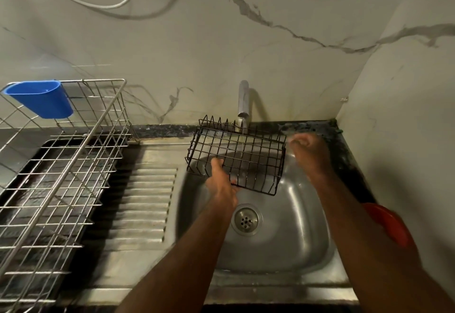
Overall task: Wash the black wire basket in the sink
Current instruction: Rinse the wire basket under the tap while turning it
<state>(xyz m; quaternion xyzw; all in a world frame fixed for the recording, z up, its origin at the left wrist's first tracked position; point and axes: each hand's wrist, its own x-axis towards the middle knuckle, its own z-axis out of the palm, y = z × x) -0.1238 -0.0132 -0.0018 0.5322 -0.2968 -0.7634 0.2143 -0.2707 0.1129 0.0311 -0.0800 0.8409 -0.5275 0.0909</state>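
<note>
— What was the biggest thing in front of you?

— The marble-patterned pale wall, with a white cable looping across its top. Below it I saw the dark speckled stone bench along the back edge, and set into it the stainless steel sink with its ribbed draining board on the left.

— And on the left side?

— A large silver wire dish rack stood over a dark tray, with a blue plastic cup-shaped holder hung on its far corner.

— Where was the task's thing?

— The black rectangular wire basket was held tilted above the far part of the sink bowl, under the chrome tap. A thin stream of water ran from the spout onto its grid.

— The hands?

— My left hand gripped the basket's near edge, thumb on top of the wires and fingers beneath. My right hand was just beside the basket's right end; it was blurred, fingers looked curled, but I could not tell whether it held anything.

— Anything smaller?

— A red round plastic item lay at the sink's right rim, partly behind my right forearm, and the round metal drain strainer sat in the bowl's middle.
</note>
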